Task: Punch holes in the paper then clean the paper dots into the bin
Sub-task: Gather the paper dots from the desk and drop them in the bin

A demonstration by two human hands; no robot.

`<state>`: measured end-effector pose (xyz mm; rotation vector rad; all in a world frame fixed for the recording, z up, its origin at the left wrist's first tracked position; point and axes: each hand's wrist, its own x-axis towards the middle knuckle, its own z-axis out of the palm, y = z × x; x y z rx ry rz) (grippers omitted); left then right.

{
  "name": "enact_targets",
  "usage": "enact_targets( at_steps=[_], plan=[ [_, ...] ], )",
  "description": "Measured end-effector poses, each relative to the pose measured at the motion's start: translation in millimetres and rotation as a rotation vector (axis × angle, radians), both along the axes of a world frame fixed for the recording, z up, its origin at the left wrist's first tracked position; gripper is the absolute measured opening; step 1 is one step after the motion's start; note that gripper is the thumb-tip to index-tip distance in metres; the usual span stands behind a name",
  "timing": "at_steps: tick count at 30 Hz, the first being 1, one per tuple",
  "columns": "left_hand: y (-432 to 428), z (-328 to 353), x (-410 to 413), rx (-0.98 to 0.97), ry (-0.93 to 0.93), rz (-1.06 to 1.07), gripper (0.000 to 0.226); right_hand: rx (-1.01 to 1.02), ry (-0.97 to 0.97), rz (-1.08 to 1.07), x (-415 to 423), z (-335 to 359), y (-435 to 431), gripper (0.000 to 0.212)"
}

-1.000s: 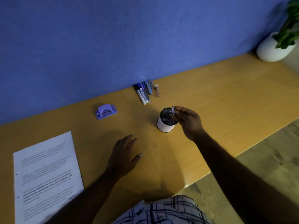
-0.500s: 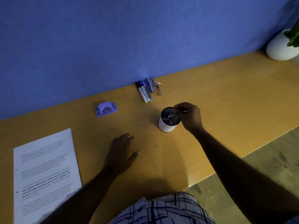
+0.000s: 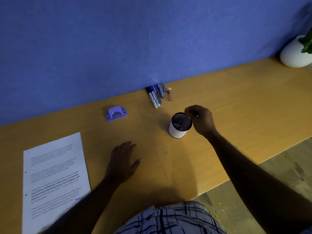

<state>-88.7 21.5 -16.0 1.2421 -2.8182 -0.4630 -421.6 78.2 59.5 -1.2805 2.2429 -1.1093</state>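
Note:
A small white bin (image 3: 176, 131) with a dark inside stands on the wooden table (image 3: 236, 107), with paper bits at its bottom. My right hand (image 3: 201, 120) hovers over the bin's right rim, fingertips pinched together with a pale speck of paper dots between them. My left hand (image 3: 122, 162) lies flat on the table in front of the bin, fingers apart, holding nothing. A printed sheet of paper (image 3: 54, 179) lies at the left with two punched holes on its left margin. The purple hole punch (image 3: 116, 114) sits near the wall.
Several markers (image 3: 154, 97) and a small tube (image 3: 169, 94) lie against the blue wall (image 3: 152, 39). A white plant pot (image 3: 294, 54) stands at the far right. The table's front edge runs diagonally at the right, with floor (image 3: 278, 174) beyond it.
My right hand has curled its fingers tighter over the bin's rim; the white dots seen at its fingertips a second ago are mostly gone. The left hand stays put.

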Motion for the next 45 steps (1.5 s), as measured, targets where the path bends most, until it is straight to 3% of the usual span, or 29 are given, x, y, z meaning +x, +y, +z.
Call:
enact_targets(
  at_steps=[14, 20, 25, 30, 34, 38, 45],
  plan=[
    [3.9, -6.0, 56.5, 0.063, -0.012, 0.143, 0.072, -0.042, 0.039, -0.102, 17.8, -7.7, 6.2, 0.032],
    [2.3, -5.7, 62.4, 0.077, -0.008, 0.141, 0.074, -0.023, 0.048, -0.11, 15.8, -6.4, 5.3, 0.043],
    [1.0, -7.0, 63.4, 0.067, -0.016, 0.128, 0.077, -0.03, 0.06, -0.127, 20.3, -4.8, 5.8, 0.036],
    [-2.0, -11.7, 61.9, 0.08, -0.034, 0.1, 0.068, -0.096, 0.271, 0.044, 45.4, 0.3, 7.6, 0.019],
    [-4.4, -21.5, 59.9, 0.121, -0.106, 0.063, 0.073, -0.1, 0.257, 0.22, 82.1, -10.4, 13.2, 0.014],
    [-0.2, -28.6, 53.1, 0.075, -0.211, 0.011, 0.083, 0.0, 0.22, 0.369, 116.8, -33.3, 20.0, 0.02],
    [13.1, -42.5, 41.1, 0.048, -0.224, -0.024, 0.092, 0.284, 0.249, 0.52, 156.4, -78.3, 26.9, 0.044]
  ],
)
